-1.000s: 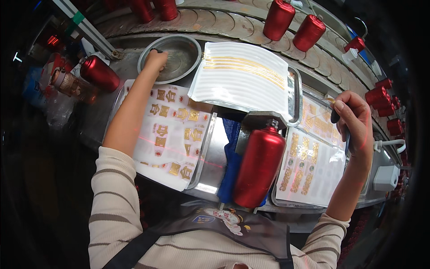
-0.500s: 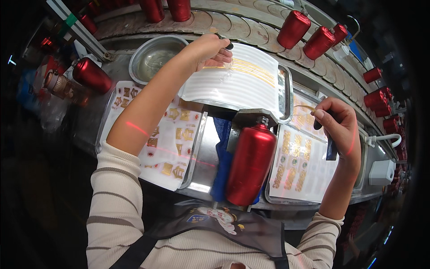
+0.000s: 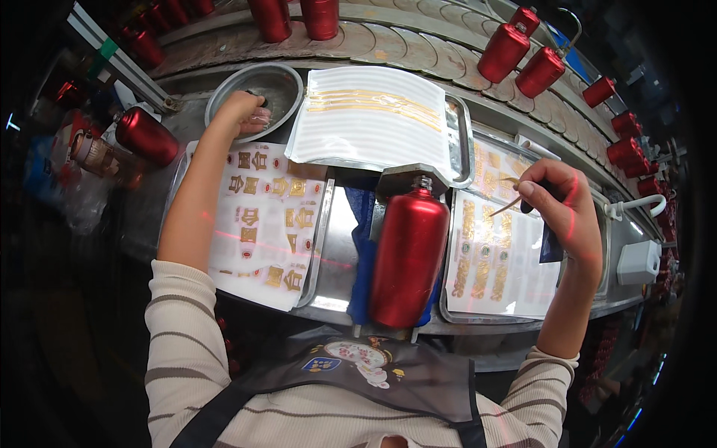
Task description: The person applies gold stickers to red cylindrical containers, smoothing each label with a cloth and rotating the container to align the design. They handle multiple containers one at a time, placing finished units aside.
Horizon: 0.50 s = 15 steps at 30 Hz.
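My left hand point(image 3: 241, 112) is over the near rim of a metal bowl point(image 3: 215, 104) of clear liquid. Its fingers are curled together, one in a black finger cover, and whatever they may hold is hidden. At the right, my right hand point(image 3: 564, 201) is closed, thumb and forefinger pinching a thin gold strip point(image 3: 506, 207) that curves away to the left. A dark blue flat blade point(image 3: 551, 246) shows below that palm. Between my arms a red metallic bottle point(image 3: 411, 257) leans toward me in a holder, bare of decoration, touched by neither hand.
A curved white board point(image 3: 373, 138) bearing gold strips lies beyond the bottle. Sticker sheets point(image 3: 258, 224) are on a tray at left, more sheets point(image 3: 493, 261) at right. Red bottles point(image 3: 541, 71) stand along the plated conveyor point(image 3: 403, 48). Another red bottle point(image 3: 147, 137) lies at left.
My left hand has left the white board and moved left to the bowl. My right hand keeps its pinch on the gold strip, whose loose end now hangs down to the left.
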Each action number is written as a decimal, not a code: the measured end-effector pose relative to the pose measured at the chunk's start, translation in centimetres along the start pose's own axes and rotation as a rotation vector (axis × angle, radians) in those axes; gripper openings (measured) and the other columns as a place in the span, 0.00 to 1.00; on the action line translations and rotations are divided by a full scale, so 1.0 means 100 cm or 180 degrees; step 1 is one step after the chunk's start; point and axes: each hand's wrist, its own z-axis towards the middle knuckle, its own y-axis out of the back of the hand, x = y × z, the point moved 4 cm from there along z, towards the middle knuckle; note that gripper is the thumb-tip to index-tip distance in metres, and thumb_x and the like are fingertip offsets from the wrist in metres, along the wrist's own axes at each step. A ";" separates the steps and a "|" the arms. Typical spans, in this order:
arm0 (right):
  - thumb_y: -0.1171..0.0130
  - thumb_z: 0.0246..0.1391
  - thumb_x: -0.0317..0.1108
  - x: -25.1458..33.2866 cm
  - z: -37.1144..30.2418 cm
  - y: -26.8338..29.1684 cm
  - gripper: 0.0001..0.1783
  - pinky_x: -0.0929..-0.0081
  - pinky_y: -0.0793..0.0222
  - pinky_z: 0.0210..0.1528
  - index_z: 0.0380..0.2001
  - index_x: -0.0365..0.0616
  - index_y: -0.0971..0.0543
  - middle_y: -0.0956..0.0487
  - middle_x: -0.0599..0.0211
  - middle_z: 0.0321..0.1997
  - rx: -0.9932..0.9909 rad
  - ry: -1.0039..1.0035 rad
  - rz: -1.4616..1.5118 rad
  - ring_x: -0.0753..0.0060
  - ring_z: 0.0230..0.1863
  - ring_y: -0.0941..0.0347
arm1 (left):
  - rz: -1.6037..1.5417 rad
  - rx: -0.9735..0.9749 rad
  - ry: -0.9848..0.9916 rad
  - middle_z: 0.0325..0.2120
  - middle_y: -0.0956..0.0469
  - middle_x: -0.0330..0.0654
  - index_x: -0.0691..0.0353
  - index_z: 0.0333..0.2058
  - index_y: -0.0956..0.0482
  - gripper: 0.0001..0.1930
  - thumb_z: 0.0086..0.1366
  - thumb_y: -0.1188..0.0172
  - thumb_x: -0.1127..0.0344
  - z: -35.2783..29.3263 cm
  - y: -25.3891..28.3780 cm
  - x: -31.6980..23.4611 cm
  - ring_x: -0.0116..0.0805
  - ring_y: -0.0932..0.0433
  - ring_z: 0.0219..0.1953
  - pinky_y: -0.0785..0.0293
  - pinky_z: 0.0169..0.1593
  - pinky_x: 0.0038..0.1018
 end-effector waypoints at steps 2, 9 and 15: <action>0.38 0.56 0.33 -0.002 -0.003 -0.002 0.10 0.83 0.36 0.34 0.28 0.35 0.23 0.24 0.73 0.26 -0.0019 -0.0016 0.0024 0.85 0.29 0.31 | -0.0643 0.0356 -0.0029 0.35 0.20 0.50 0.68 0.45 0.29 0.13 0.70 0.48 0.64 -0.025 -0.010 -0.014 0.39 0.18 0.35 0.18 0.39 0.31; 0.37 0.56 0.33 0.007 -0.006 -0.011 0.10 0.85 0.36 0.34 0.29 0.36 0.22 0.25 0.75 0.27 0.0170 0.0014 -0.0011 0.87 0.30 0.32 | -0.0257 0.1015 -0.1035 0.42 0.20 0.53 0.69 0.48 0.34 0.14 0.71 0.46 0.65 -0.125 -0.070 -0.088 0.37 0.18 0.41 0.18 0.43 0.31; 0.36 0.59 0.34 0.014 0.001 -0.020 0.11 0.85 0.37 0.33 0.31 0.36 0.21 0.26 0.76 0.27 0.0680 0.0113 -0.0151 0.88 0.30 0.33 | -0.0583 0.1368 -0.2297 0.35 0.16 0.44 0.65 0.40 0.22 0.11 0.73 0.47 0.63 -0.210 -0.126 -0.125 0.33 0.17 0.40 0.24 0.52 0.29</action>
